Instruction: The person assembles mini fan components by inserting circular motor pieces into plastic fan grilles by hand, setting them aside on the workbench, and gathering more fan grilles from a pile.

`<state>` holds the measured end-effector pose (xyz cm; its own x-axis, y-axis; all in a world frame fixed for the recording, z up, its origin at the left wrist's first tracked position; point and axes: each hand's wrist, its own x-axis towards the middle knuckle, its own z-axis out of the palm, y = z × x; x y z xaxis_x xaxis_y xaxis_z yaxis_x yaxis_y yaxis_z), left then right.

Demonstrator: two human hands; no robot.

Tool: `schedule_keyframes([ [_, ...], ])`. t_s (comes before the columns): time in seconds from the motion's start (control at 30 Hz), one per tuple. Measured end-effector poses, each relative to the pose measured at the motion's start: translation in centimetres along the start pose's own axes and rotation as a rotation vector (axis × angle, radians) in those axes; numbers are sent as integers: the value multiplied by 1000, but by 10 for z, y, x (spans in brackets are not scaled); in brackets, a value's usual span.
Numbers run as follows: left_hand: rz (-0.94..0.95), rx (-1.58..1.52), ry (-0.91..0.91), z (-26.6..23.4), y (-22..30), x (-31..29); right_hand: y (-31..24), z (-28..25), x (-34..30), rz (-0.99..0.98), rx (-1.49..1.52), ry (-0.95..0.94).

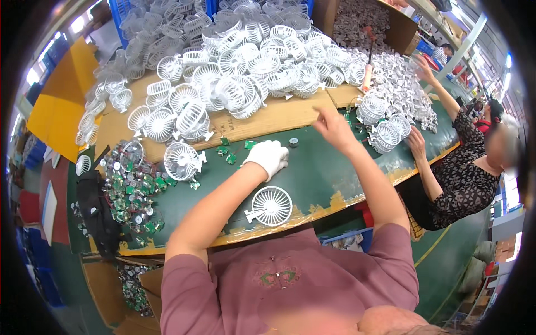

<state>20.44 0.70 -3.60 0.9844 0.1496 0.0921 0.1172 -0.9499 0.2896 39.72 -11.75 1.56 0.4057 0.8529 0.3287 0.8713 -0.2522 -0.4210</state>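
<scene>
My left hand (269, 159), in a white glove, is on the green tabletop with its fingers curled in; whatever they hold, if anything, is hidden. Several small green circuit boards (230, 158) lie just left of it. To its right sits a small round dark part (293, 142), apart from both hands. Bare and raised over the far side of the table, my right hand (335, 131) has its fingers apart and appears to hold nothing. Close to the table's near edge lies a round white fan housing (272, 206), its short stem toward the left. Another white housing (183, 161) rests farther left.
White fan housings (240, 61) are heaped across cardboard (268, 121) at the back. Wired circuit boards (134, 190) pile up at left beside a black bag (97, 209). Small white parts (396, 84) and an orange-handled tool (367, 78) are back right. A co-worker (463, 167) reaches in from the right.
</scene>
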Motion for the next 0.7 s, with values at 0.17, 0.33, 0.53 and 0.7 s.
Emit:
schedule_keyframes([
  [0.17, -166, 48, -78, -18, -14, -30, 44, 28, 72, -112, -178, 207],
  [0.33, -321, -280, -24, -53, -29, -74, 58, 32, 94, 109, -419, 0],
  [0.53, -497, -1132, 555, -76, -32, -133, 56, 10, 34, 103, -387, 120],
  [0.7, -581, -1254, 958, -88, -23, -158, 41, -11, -23, 398, 707, 56],
])
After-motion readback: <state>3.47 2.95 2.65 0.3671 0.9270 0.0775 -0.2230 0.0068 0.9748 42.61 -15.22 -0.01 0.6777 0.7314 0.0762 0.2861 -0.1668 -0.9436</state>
